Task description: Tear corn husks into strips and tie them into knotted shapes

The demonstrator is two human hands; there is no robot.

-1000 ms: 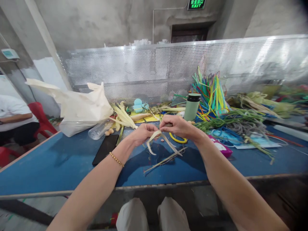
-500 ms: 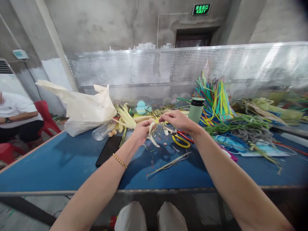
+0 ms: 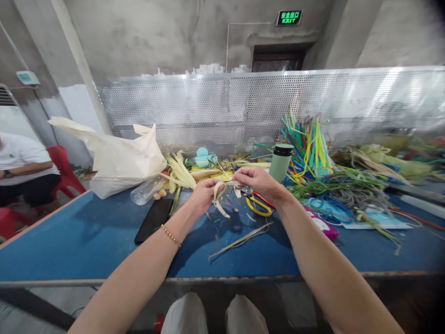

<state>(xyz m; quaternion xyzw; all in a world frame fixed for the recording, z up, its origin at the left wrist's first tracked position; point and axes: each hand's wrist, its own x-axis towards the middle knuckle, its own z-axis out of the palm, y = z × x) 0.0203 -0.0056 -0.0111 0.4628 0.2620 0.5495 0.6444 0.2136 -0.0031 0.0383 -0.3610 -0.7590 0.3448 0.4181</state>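
Between my hands is a pale, looped strip of what looks like dried husk (image 3: 219, 204), its loose end hanging down over the blue table. My left hand (image 3: 203, 195), with a beaded bracelet at the wrist, pinches the strip. My right hand (image 3: 255, 181) has its fingers closed on the strip's other end. Scissors with a yellow and red handle (image 3: 260, 207) lie just below my right hand, their blades partly hidden. A thin dry stalk (image 3: 239, 241) rests on the table nearer to me, among small scraps.
A white plastic bag (image 3: 125, 160), clear bottle (image 3: 141, 192) and black phone (image 3: 154, 220) are at left. A green cup (image 3: 281, 164), colourful strips (image 3: 309, 148), green and grey cords (image 3: 333, 188) and a purple packet (image 3: 323, 225) are at right. A seated person (image 3: 24, 162) is far left.
My right hand has moved slightly left and down, nearer to my left hand. The strip stays held between them. The whole view has shifted a little.
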